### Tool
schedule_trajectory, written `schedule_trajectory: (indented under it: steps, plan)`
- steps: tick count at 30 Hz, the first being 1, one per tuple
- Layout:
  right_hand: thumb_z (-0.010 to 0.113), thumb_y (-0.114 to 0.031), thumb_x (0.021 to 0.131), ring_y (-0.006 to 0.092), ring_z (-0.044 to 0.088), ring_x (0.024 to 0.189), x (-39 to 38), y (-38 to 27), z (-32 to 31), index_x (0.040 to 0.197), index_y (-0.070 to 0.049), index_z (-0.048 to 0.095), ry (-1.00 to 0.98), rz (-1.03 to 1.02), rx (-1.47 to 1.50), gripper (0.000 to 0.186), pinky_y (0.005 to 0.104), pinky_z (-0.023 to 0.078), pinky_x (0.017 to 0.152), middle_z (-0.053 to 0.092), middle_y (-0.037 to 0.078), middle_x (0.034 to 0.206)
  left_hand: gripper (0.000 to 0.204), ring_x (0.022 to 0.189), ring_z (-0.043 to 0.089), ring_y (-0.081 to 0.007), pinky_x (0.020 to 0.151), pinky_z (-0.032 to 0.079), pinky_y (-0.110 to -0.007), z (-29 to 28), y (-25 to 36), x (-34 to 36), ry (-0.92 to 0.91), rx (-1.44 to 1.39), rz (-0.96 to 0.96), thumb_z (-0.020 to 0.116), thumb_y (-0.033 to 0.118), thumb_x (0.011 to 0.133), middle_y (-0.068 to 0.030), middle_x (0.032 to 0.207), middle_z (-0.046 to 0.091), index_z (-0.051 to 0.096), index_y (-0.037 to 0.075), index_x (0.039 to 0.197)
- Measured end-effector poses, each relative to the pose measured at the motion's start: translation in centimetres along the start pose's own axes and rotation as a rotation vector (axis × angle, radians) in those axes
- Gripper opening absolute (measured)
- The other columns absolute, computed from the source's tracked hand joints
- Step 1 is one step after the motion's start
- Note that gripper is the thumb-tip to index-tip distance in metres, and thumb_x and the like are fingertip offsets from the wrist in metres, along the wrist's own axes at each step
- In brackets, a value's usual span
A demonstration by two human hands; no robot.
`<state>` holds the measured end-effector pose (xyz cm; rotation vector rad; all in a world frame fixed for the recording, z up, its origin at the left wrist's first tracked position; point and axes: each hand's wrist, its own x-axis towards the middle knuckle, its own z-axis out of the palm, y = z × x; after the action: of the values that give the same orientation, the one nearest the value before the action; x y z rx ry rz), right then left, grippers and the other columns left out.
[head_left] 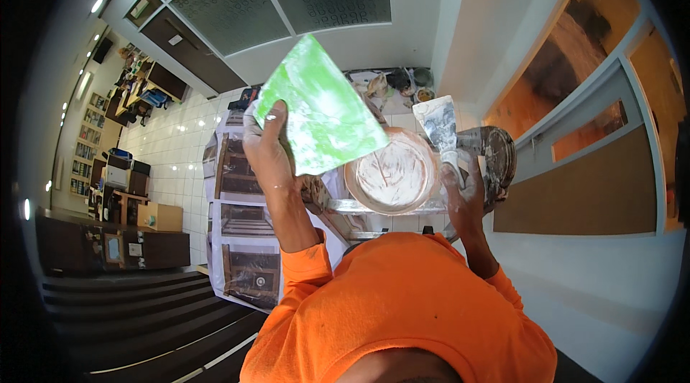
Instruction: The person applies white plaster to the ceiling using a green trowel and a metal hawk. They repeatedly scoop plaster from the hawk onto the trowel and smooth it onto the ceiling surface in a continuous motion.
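Observation:
My left hand grips a flat green plate smeared with white paste, thumb on its face and fingers behind it. In my right hand is a putty knife, its wide blade pointing up and away and coated with whitish paste. Between the hands, a little lower, stands a round tub of white paste with streaks across its surface. The plate's lower right corner comes up to the tub's rim in this view. Both hands are dusted with white.
Beneath the tub runs a metal bar of a stand or ladder. Plastic-covered furniture is on the left. Several bags and containers lie on the tiled floor ahead. A wall with a glazed window rises at the right; dark steps are lower left.

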<state>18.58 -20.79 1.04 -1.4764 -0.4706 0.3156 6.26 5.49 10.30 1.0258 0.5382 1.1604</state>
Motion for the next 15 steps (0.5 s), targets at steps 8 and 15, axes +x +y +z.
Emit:
schedule_trajectory:
  steps: [8, 15]
  plan:
    - [0.056, -0.008, 0.1, 0.0221, 0.061, 0.11, 1.7, -4.3, 0.7, 0.139, 0.004, 0.047, 0.014, -0.596, -0.091, 0.042, 0.0383, 0.048, 0.098, 0.058, 0.018, 0.13, 0.036, 0.093, 0.068, -0.0164, 0.077, 0.056, -0.028, 4.1, -0.8, -3.7, -0.21, -0.158, -0.251, 0.063, 0.007, 0.098, -0.0141, 0.112, 0.066, 0.051, -0.006, 0.128]
    - [0.067, 0.003, 0.088, 0.026, 0.057, 0.123, 3.1, -2.7, 1.7, 0.138, 0.007, 0.054, -0.033, -0.661, -0.229, 0.052, 0.0388, 0.045, 0.105, 0.059, 0.018, 0.134, 0.035, 0.086, 0.071, -0.0169, 0.076, 0.058, -0.029, 7.0, 0.6, -5.1, -0.192, -0.269, -0.275, 0.06, 0.013, 0.098, -0.0133, 0.108, 0.07, 0.058, -0.01, 0.124]
